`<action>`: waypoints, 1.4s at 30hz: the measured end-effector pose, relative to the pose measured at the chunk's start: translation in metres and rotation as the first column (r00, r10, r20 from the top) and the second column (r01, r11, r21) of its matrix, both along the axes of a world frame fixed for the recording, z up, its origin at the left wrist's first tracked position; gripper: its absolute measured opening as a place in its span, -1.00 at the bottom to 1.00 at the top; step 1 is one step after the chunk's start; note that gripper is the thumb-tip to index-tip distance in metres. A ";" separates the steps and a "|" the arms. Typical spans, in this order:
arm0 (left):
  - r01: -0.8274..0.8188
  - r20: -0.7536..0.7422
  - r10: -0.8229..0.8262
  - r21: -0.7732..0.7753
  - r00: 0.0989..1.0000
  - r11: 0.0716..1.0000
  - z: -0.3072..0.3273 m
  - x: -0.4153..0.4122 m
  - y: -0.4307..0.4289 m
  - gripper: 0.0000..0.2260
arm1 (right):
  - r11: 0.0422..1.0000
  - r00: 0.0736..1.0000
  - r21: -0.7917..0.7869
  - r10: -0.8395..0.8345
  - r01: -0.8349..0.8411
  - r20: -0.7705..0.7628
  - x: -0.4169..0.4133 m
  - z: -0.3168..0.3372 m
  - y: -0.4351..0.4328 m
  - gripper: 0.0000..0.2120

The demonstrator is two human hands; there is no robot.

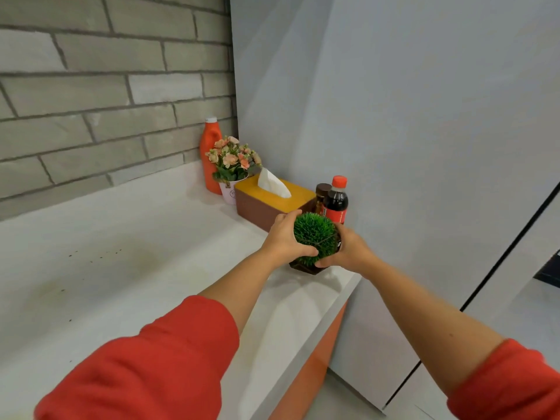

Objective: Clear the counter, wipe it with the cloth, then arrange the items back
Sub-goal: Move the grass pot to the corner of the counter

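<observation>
A round green artificial plant (pixel 315 234) in a dark pot sits near the right end of the white counter (pixel 121 253). My left hand (pixel 283 237) curls around its left side and my right hand (pixel 348 250) grips its right side and pot. Behind it stand a brown tissue box with a yellow lid (pixel 272 201), a dark sauce bottle with a red cap (pixel 337 201), a small brown-capped bottle (pixel 321 195), a pink flower pot (pixel 233 165) and an orange bottle (pixel 209 153). No cloth is in view.
A grey brick wall (pixel 106 86) backs the counter and a pale grey panel (pixel 394 116) closes its right end. The counter surface shows dark specks and faint stains at the left. Its front edge runs diagonally above an orange cabinet front (pixel 315 371).
</observation>
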State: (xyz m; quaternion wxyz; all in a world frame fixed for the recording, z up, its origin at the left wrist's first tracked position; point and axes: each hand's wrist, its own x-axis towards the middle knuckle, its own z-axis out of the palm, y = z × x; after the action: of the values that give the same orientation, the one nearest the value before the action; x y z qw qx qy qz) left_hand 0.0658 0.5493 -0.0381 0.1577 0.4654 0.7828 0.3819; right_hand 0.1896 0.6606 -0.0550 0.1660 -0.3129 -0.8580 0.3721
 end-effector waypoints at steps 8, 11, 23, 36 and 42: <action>0.018 0.019 -0.017 -0.039 1.000 0.999 -0.017 -0.012 0.015 -0.15 | 1.000 0.997 -0.014 -0.026 0.027 0.074 -0.010 -0.029 0.012 -0.14; 0.023 0.037 -0.021 -0.054 0.999 0.998 -0.020 -0.016 0.013 -0.15 | 1.000 0.996 0.022 -0.008 0.006 0.089 -0.013 -0.031 0.011 -0.10; 0.044 0.027 -0.041 -0.110 0.999 0.993 -0.019 -0.019 0.007 -0.08 | 0.972 0.740 0.175 0.000 -0.159 0.673 -0.022 0.026 -0.005 -0.28; -0.366 0.018 0.371 0.217 0.928 0.905 -0.001 -0.034 -0.052 -0.77 | 0.771 0.893 0.540 0.080 -0.337 0.444 -0.067 0.077 -0.070 -0.71; -0.540 0.056 0.542 0.224 0.838 0.812 -0.001 -0.048 -0.120 -0.84 | 0.719 0.866 0.523 0.227 -0.458 0.446 -0.092 0.070 -0.121 -0.69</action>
State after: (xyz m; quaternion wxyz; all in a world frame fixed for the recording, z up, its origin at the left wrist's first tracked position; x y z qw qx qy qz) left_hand 0.0183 0.4294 -0.0389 -0.0166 0.2408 0.8337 0.4967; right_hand 0.0972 0.5396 0.0154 0.0296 -0.1356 -0.9897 0.0355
